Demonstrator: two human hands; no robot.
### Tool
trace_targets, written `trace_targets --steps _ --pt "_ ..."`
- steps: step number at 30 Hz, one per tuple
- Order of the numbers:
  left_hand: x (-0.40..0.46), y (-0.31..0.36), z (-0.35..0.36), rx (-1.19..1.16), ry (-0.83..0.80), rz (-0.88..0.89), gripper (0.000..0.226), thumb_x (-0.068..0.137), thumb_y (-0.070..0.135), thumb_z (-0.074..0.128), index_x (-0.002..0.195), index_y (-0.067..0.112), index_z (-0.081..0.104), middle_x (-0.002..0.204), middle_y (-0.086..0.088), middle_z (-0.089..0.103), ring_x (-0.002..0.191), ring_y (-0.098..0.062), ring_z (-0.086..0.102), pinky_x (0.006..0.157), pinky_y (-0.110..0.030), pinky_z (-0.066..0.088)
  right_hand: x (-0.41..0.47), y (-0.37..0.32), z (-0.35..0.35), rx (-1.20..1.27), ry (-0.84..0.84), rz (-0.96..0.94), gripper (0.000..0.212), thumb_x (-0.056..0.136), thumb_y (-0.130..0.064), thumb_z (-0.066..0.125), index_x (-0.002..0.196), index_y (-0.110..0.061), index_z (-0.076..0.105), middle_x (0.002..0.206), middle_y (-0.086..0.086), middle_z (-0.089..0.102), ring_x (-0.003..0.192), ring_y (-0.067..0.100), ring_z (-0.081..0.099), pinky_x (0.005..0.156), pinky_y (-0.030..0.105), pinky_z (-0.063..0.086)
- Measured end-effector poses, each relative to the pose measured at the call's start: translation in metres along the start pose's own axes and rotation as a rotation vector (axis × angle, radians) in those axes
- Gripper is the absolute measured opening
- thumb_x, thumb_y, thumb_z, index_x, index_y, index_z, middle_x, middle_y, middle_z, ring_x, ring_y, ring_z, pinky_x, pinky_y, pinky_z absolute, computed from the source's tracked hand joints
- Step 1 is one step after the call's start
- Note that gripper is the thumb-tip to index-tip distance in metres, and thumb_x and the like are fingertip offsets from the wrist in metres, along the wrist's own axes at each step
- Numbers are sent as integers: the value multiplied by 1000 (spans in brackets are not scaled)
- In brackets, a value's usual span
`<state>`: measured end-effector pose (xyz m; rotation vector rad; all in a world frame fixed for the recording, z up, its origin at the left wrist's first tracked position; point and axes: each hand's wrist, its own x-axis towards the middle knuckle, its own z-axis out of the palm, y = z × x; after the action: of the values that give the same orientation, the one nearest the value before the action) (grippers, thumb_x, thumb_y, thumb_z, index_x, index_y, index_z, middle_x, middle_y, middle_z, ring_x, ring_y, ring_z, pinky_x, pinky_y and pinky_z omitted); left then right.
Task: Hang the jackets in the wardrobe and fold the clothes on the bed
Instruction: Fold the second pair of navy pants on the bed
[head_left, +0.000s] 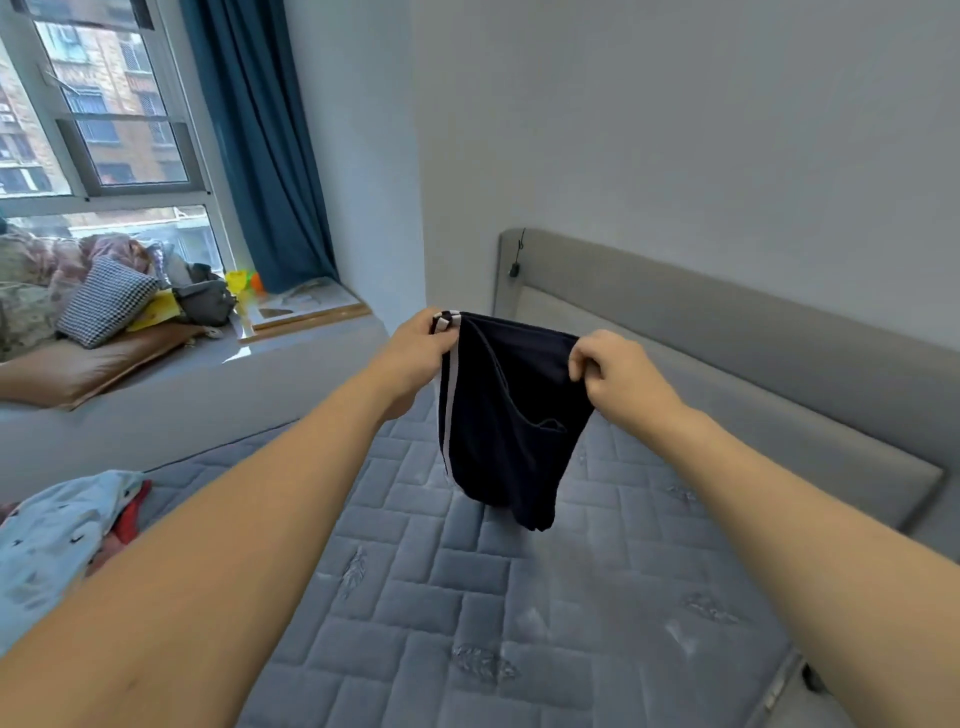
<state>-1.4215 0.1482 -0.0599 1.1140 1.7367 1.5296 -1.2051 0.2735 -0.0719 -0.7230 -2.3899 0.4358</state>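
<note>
Grey quilted mattress fills the lower view, bare of sheets, with a grey padded headboard along its right side and a plain wall behind. We hold dark navy shorts up in the air above the mattress, not touching it. Our left hand pinches one top corner, where a white side stripe runs down the edge; our right hand has its fingers curled round the other top corner. The waist sags slightly between the two hands and the legs hang down loose, lowest point well over the middle of the mattress. At the left edge a heap of pale blue printed clothes lies on the mattress, with something red beneath. Beyond, a window seat carries a checked pillow, bedding and bright toys, under a window with a blue curtain.
</note>
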Motion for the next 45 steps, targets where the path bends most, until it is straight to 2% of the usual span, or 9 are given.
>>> trace_targets --steps 6,9,12,15,21,30,35,39,45 --pt "-33 -49 15 103 -26 -83 26 104 16 43 122 4 56 122 -16 62 105 -25 56 91 -33 40 -53 1 41 88 -343 123 48 78 10 38 82 -27 69 102 -1 49 95 21 53 79 25 42" --pt "-43 -57 23 126 29 -114 25 104 19 43 118 4 55 105 -11 57 94 -19 48 81 -33 35 -76 -8 50 325 -443 233 24 84 -30 51 77 -31 74 103 -7 43 96 16 52 84 25 43" --pt "-46 -51 28 155 110 -107 16 103 22 45 109 13 57 97 -5 57 85 -16 50 76 -29 40 -86 -20 49 439 -499 259 43 78 -73 55 84 -35 74 111 -12 39 103 5 48 83 24 39" --pt "-47 -40 30 194 164 -71 11 100 24 49 92 22 56 85 3 56 75 -11 49 66 -25 40 -87 -37 50 403 -542 222 59 59 -89 58 85 -37 70 112 -16 35 106 2 46 87 26 40" --pt "-48 -19 21 140 218 -68 14 85 15 70 86 12 56 78 -4 57 69 -15 53 58 -22 42 -94 -50 40 131 -520 158 45 62 -70 72 92 -38 60 126 -9 25 125 16 27 104 41 38" --pt "-44 0 42 138 236 -33 25 79 13 75 91 10 53 83 -7 57 72 -19 58 63 -28 49 -115 -55 41 -141 -282 144 78 62 -83 60 120 -32 52 139 -4 20 129 22 20 107 46 30" --pt "-43 4 52 142 147 -25 23 83 17 74 89 11 53 81 -4 58 72 -18 60 62 -27 49 -105 -33 31 314 -146 308 27 85 -40 68 79 -17 56 84 -5 52 74 10 49 64 26 39" --pt "-46 6 30 473 -73 -23 27 87 32 70 93 11 54 87 -2 56 75 -16 51 66 -29 40 -97 3 -1 247 -145 298 40 82 -36 74 64 -18 43 59 -9 43 53 8 40 52 25 30" --pt "-32 20 38 1235 -435 24 14 91 21 62 93 19 48 92 1 54 81 -16 50 66 -31 38 -60 28 -31 33 -364 175 43 78 -37 78 73 -21 38 70 -5 47 60 14 46 55 29 35"
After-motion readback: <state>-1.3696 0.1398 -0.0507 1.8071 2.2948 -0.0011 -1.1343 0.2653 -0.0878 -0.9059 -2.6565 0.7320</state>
